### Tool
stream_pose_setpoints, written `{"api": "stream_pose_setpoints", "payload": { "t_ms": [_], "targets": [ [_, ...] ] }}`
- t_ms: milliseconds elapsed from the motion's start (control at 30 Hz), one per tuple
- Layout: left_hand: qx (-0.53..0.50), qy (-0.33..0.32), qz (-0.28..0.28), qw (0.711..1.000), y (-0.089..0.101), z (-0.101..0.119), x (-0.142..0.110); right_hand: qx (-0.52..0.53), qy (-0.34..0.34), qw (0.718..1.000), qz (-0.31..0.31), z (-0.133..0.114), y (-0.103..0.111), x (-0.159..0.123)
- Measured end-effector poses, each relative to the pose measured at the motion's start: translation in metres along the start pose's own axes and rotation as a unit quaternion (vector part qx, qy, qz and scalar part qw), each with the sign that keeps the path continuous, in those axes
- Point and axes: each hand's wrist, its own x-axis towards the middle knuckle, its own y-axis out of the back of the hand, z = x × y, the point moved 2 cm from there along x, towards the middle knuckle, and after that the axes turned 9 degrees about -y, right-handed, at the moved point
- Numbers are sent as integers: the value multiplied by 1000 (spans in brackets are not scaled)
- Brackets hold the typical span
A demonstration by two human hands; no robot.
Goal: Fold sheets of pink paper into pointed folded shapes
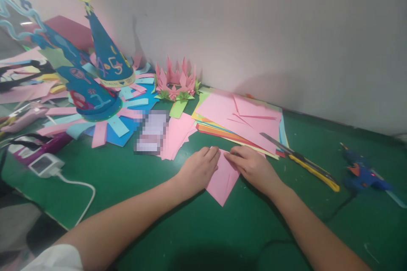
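A pink sheet of folding paper (222,184) lies on the green table like a diamond, one corner toward me and a crease across its lower part. My left hand (199,168) is closed on its left edge, fingers together over the upper left side. With thumb and forefinger pinched, my right hand (254,167) grips the paper's upper right side. The far corner is partly hidden between the hands. Just beyond them, a yellow-handled utility knife (313,172) rests with its blade over a stack of coloured paper (241,114).
Pink sheets (178,135) and a pixelated phone-like rectangle (152,131) lie left of the stack. A pink paper crown (176,80) stands by the wall. Decorated blue cone hats (110,51) stand at left, near a white charger (47,165) with a cable. A blue glue gun (365,173) lies right.
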Motion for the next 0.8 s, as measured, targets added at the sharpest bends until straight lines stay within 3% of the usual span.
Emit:
{"api": "stream_pose_setpoints", "payload": {
  "t_ms": [433, 800],
  "targets": [
    [-17, -12, -10, 1000, 4, -2, -2, 99, -2, 994, -52, 10, 1, -2],
    [-24, -10, 2, 1000, 2, -2, -1, 89, -5, 995, -35, 11, 2, -2]
  ]
}}
